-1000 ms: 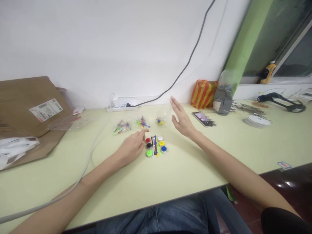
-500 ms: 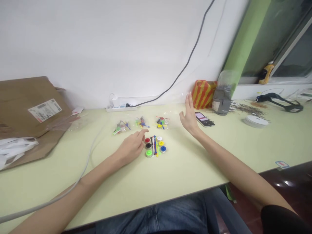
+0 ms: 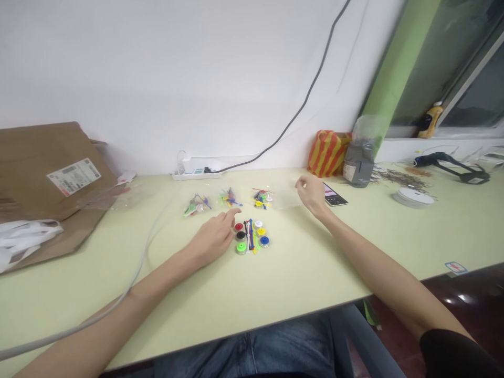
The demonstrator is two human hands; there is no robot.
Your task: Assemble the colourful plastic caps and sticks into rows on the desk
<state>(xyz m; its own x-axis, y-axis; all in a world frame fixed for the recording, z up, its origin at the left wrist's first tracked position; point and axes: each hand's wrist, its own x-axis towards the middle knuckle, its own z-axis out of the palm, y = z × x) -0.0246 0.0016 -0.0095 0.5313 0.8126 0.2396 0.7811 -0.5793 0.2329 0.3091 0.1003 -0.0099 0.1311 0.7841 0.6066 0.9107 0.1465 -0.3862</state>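
Pale green bench [image 3: 299,294], seen from the seated side; grey cable [image 3: 137,262] lies loose across it beside the left forearm.

Item: left hand [image 3: 212,236], open, fingers [image 3: 232,211] extended and empty, just beside a red plastic disc [image 3: 239,227].
Item: six loose plastic discs [image 3: 261,231], red, black, green, white, yellow and blue, around thin coloured sticks [image 3: 250,236].
Item: right hand [image 3: 313,194], fingers [image 3: 301,181] curled, thumb and forefinger close together at clear plastic film [image 3: 285,198]; whether they hold it cannot be told.
Item: three small clear bags [image 3: 228,198] of coloured parts, in a row behind the discs.
Item: smartphone [image 3: 334,194], partly behind the right hand.
Item: white power strip [image 3: 192,176] against the wall.

Risk: a careless brush from the left fingers could scatter the unbagged discs and sticks; a dragged forearm could pull the cable across them.
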